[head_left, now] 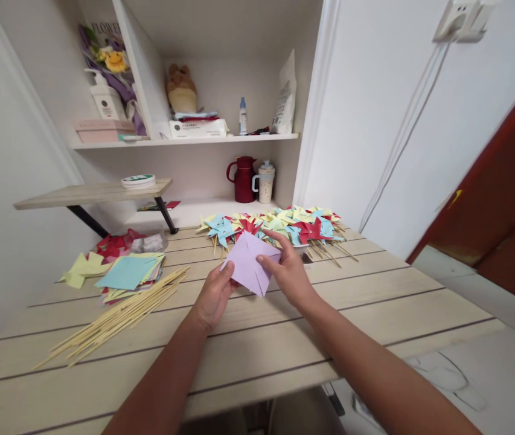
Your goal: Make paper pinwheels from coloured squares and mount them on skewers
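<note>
A folded lilac paper square (249, 261) is held just above the wooden table (375, 302) between both hands. My left hand (214, 296) pinches its lower left corner with fingers closed. My right hand (288, 267) grips its right side, thumb on top and fingers curled behind. A pile of finished paper pinwheels (279, 226) in red, blue and yellow lies just beyond the hands.
A bundle of thin wooden sticks (116, 317) lies to the left, beside a stack of coloured paper squares (128, 273). Red paper scraps (115, 244) lie behind them. A red jug (243, 178) and a mug (265, 181) stand at the back under shelves.
</note>
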Motion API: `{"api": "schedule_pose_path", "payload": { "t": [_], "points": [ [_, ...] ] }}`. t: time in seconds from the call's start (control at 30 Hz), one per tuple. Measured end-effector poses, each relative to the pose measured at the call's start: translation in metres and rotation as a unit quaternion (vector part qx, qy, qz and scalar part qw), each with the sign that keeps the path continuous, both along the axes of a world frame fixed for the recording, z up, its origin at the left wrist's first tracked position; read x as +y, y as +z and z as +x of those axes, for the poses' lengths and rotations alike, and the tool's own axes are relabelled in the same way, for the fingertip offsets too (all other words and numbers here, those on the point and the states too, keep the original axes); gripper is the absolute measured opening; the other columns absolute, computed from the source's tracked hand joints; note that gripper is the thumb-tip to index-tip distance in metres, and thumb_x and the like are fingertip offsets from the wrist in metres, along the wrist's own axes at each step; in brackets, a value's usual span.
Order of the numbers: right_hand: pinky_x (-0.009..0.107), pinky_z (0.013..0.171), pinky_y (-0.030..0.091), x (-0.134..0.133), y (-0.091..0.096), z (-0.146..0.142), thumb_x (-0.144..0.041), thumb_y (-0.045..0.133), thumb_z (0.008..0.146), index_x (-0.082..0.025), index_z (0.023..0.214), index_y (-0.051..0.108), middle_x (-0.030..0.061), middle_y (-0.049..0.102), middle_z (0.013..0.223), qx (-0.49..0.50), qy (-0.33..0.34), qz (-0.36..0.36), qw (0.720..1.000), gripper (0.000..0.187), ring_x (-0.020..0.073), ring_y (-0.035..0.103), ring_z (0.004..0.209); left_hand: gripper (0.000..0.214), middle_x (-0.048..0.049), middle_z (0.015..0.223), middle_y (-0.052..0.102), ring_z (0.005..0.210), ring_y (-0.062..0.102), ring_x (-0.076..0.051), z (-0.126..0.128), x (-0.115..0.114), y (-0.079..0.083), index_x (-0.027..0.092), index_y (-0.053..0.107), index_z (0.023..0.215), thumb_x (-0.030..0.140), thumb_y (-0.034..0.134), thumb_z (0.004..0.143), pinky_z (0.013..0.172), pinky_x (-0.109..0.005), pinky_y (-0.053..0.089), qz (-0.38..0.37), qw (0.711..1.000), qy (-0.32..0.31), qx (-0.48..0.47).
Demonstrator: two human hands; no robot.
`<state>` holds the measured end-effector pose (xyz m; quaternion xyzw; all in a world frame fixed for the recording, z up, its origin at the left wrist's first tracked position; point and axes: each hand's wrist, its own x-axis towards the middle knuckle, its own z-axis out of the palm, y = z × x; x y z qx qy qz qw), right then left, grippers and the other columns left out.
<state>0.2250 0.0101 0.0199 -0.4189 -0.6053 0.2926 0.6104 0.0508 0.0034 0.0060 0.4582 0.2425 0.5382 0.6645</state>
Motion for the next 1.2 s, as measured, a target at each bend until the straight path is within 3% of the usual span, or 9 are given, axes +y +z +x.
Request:
{"api": "schedule_pose_path", "payload": {
  "t": [0.27,0.4,0.53,0.6,0.7,0.8,0.9,1.2],
  "points": [
    [0.033,0.069,0.05,-0.006,0.006,0.0,-0.027,0.068,0.081,-0.029,0.13,0.056,0.0049,0.067,0.117,-0.088,-0.019,0.033,0.995,0.051,0.021,0.062,0.082,0.042,-0.0135,0.103,0.076,0.097,0.068,-0.026,-0.001,-0.001,0.004,0.011,0.074,0.104,0.047,0.07,0.082,0.089,-0.036,0.05,-0.012,1.0,0.005,0.014],
    [0.035,0.074,0.052,-0.008,0.005,-0.002,-0.026,0.068,0.081,-0.031,0.131,0.055,0.0051,0.065,0.123,-0.106,-0.015,0.04,0.993,0.051,0.0231,0.063,0.093,0.04,-0.0129,0.098,0.076,0.088,0.069,-0.023,-0.001,0.0,0.002,0.011,0.074,0.103,0.043,0.075,0.079,0.085,-0.033,0.051,-0.028,0.999,0.017,0.042],
    [0.035,0.067,0.053,-0.005,0.0,-0.003,-0.026,0.068,0.082,-0.03,0.135,0.051,0.0056,0.067,0.106,-0.107,-0.001,0.024,0.994,0.056,0.0197,0.062,0.076,0.042,-0.0132,0.093,0.077,0.083,0.069,-0.022,-0.002,0.003,-0.004,0.009,0.075,0.1,0.04,0.08,0.073,0.084,-0.034,0.052,-0.061,0.993,0.064,0.084],
    [0.035,0.065,0.054,-0.004,-0.002,-0.002,-0.026,0.069,0.082,-0.032,0.138,0.047,0.006,0.063,0.109,-0.102,0.013,0.033,0.994,0.061,0.0175,0.06,0.072,0.041,-0.0136,0.091,0.077,0.081,0.069,-0.022,-0.005,0.006,-0.007,0.009,0.075,0.098,0.039,0.082,0.071,0.081,-0.035,0.053,-0.088,0.989,0.097,0.069],
    [0.04,0.078,0.057,-0.003,-0.002,0.0,-0.025,0.072,0.081,-0.036,0.137,0.049,0.0076,0.051,0.125,-0.126,0.026,0.084,0.988,0.062,0.0201,0.062,0.091,0.04,-0.0135,0.092,0.076,0.079,0.068,-0.021,-0.009,0.011,-0.009,0.009,0.074,0.097,0.035,0.084,0.068,0.075,-0.032,0.054,-0.129,0.983,0.131,0.024],
    [0.048,0.098,0.051,-0.004,-0.002,0.002,-0.024,0.073,0.082,-0.036,0.126,0.061,0.0075,0.042,0.135,-0.17,0.023,0.126,0.977,0.047,0.0264,0.054,0.118,0.038,-0.013,0.094,0.076,0.079,0.068,-0.02,-0.012,0.012,-0.008,0.01,0.074,0.097,0.033,0.084,0.069,0.073,-0.03,0.054,-0.136,0.982,0.13,-0.002],
    [0.052,0.109,0.042,-0.005,-0.001,0.001,-0.023,0.073,0.082,-0.032,0.106,0.072,0.006,0.036,0.142,-0.199,0.038,0.157,0.967,0.026,0.0293,0.047,0.129,0.037,-0.0123,0.095,0.076,0.08,0.068,-0.019,-0.011,0.009,-0.005,0.011,0.074,0.098,0.032,0.083,0.07,0.074,-0.03,0.054,-0.125,0.985,0.115,-0.014],
    [0.051,0.105,0.045,-0.005,-0.001,0.002,-0.029,0.076,0.081,-0.033,0.091,0.078,0.0031,0.038,0.146,-0.182,0.076,0.135,0.971,0.01,0.0302,0.047,0.129,0.036,-0.0105,0.092,0.076,0.077,0.066,-0.017,-0.008,0.003,0.001,0.01,0.074,0.099,0.034,0.081,0.073,0.073,-0.028,0.051,-0.109,0.99,0.086,-0.016]
  ]
}}
